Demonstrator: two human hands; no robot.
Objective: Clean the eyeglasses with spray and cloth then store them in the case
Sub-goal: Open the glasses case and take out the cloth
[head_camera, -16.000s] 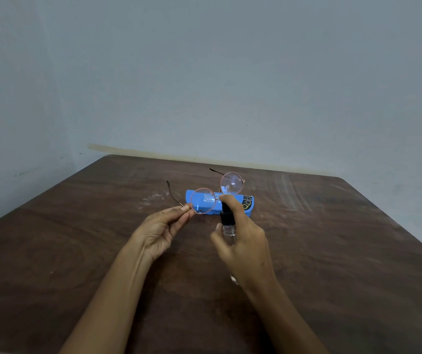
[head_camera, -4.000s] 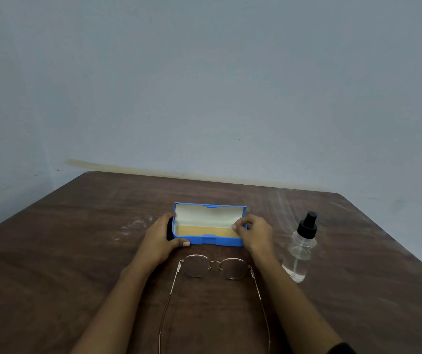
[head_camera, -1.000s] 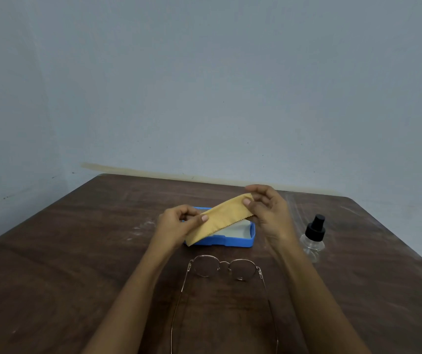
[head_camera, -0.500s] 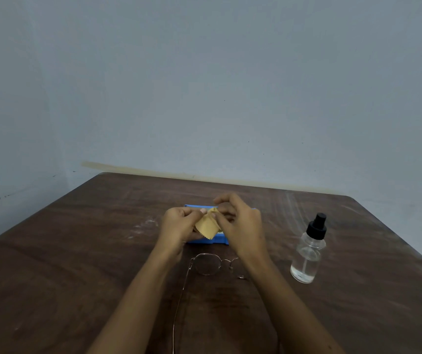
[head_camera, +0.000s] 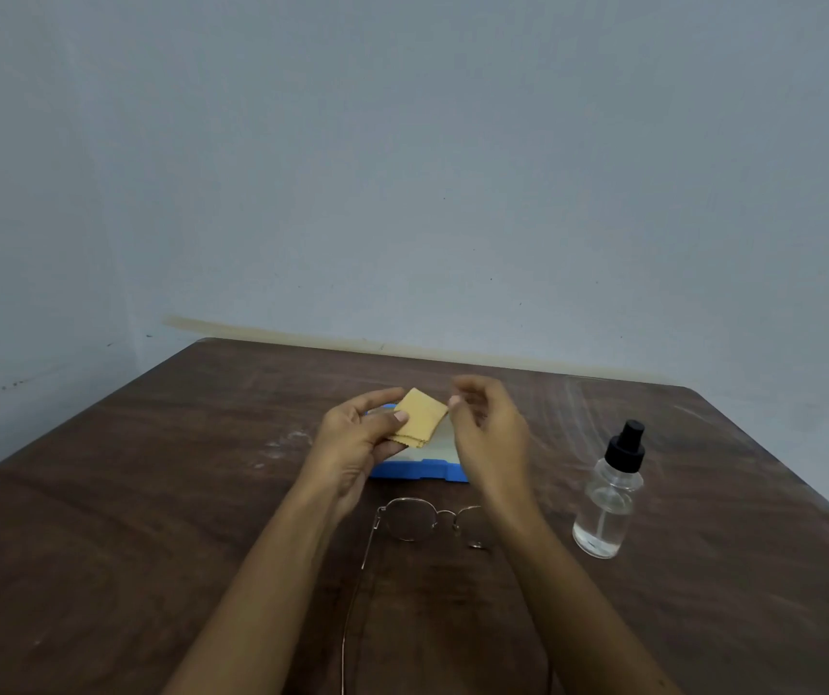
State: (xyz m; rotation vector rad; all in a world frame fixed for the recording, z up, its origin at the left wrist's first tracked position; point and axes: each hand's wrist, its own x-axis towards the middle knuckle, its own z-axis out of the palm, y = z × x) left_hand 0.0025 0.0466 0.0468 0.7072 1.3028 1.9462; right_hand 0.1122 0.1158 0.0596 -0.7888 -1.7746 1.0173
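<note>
A folded yellow cloth [head_camera: 418, 417] is pinched between the thumb and fingers of my left hand [head_camera: 358, 438], held above the open blue case [head_camera: 420, 469]. My right hand [head_camera: 490, 433] hovers just right of the cloth with its fingers apart, its fingertips at the cloth's right edge. The thin-rimmed round eyeglasses [head_camera: 409, 519] lie on the table in front of the case, temples unfolded toward me; my right forearm covers the right lens. A clear spray bottle [head_camera: 609, 499] with a black cap stands upright to the right.
Everything rests on a dark brown wooden table [head_camera: 151, 494] pushed into a corner of pale blue-grey walls. The table's far edge runs along the wall, and its right edge slants down past the bottle.
The cloth, stretched between both hands a second ago, has been folded into a small square. My right hand has come off it and opened; my left hand alone holds it.
</note>
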